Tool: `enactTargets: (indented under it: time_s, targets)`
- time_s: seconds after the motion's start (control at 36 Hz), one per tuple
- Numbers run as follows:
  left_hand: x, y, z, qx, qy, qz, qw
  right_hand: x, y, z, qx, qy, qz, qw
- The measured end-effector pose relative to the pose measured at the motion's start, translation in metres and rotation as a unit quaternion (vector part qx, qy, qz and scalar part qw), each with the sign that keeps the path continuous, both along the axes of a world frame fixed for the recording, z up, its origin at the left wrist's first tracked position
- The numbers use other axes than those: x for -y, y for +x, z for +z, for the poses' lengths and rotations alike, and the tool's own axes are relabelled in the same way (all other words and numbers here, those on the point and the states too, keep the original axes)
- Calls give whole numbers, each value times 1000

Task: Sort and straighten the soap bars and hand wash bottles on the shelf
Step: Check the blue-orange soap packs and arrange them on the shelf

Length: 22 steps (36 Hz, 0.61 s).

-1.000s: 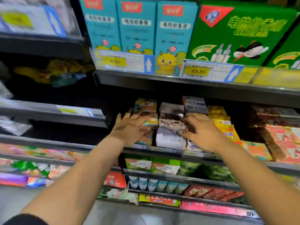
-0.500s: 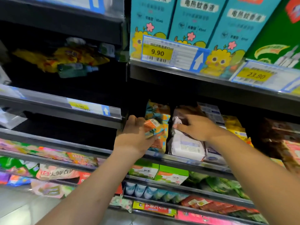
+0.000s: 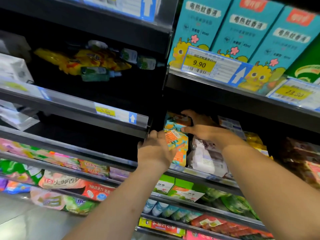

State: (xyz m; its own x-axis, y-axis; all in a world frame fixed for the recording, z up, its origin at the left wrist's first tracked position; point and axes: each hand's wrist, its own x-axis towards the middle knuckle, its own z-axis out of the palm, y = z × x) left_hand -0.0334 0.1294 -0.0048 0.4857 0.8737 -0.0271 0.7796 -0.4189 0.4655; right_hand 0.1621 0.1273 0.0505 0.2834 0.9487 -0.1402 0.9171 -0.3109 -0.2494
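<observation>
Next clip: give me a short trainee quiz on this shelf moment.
1. True or false: the person's left hand holds a green bottle.
2. Which price shows on the yellow shelf tag under the tall teal cardboard boxes? A 9.90, B 5.50, C 19.90.
3. Fill in: as the camera sees them, the white-and-lilac wrapped packs lie to the ___ of the orange-and-teal soap packs.
Key: 1 false; 2 A; 3 right.

Glossy printed soap packs [image 3: 176,142], matt black metal shelf [image 3: 97,116], cardboard boxes [image 3: 242,32]
</observation>
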Motion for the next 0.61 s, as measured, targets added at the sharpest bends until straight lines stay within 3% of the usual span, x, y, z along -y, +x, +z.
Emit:
enactTargets:
  time_s: [0.22, 0.42, 0.5, 0.61]
  targets:
    - [-1, 0, 2, -6, 8, -11, 1000, -3, -1, -5, -30, 8, -16, 999]
    - [1, 6, 5, -65, 50, -15, 997, 7, -7, -2, 51, 73, -10, 996]
    - [-2, 12, 13, -73, 30, -19, 997, 24, -8, 5, 78, 103, -24, 991]
    - [-6, 14, 15, -39, -4, -21, 999, 52, -5, 11, 40, 86, -74, 993]
